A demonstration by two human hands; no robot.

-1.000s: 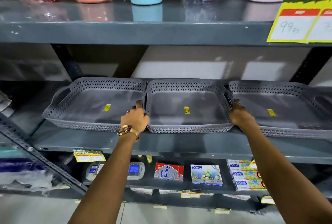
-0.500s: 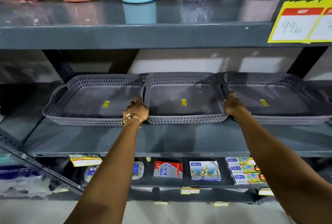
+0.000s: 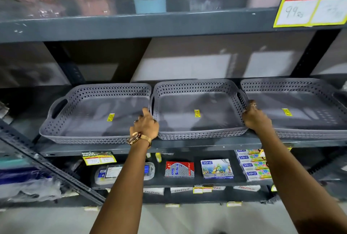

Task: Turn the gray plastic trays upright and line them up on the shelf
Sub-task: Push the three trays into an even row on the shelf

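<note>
Three gray trays sit open side up in a row on the middle shelf (image 3: 187,146): the left tray (image 3: 90,119), the middle tray (image 3: 197,113) and the right tray (image 3: 300,110). Each has a yellow sticker on its floor.

The left hand (image 3: 145,126) rests at the middle tray's near-left corner, fingers loosely curled and one finger pointing up along the seam with the left tray; I cannot tell whether it grips the rim or only presses against it. The right hand (image 3: 255,119) is curled over the tray's right wall beside its handle slot, holding that rim.

The step, I judge, is the final squaring of the middle tray. To do it well, push evenly with both hands so the tray slides straight without twisting, keep its front edge level with its neighbours, and stop when the side walls just meet, so the others are not shoved out of line.

Each tray's long axis runs left to right along the shelf, handle slots at the short ends. The middle tray touches the left one and sits just beside the right one.
</note>
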